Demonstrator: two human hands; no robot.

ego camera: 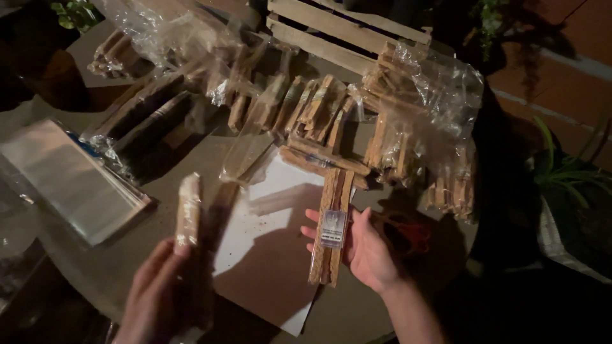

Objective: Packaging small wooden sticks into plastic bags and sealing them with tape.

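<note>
While cradled, rough wooden sticks [331,223].

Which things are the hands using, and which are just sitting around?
In use:
- labelled bundle of wood sticks, in right hand
- wrapped stick bundle, in left hand
- white paper sheet

Lying about:
- stack of clear bags
- wooden crate
- red scissors
- potted plant

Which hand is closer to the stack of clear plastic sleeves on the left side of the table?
The left hand. It is just right of and below the stack of clear sleeves, holding a wrapped wood bundle. The right hand is far across, past the white paper.
</note>
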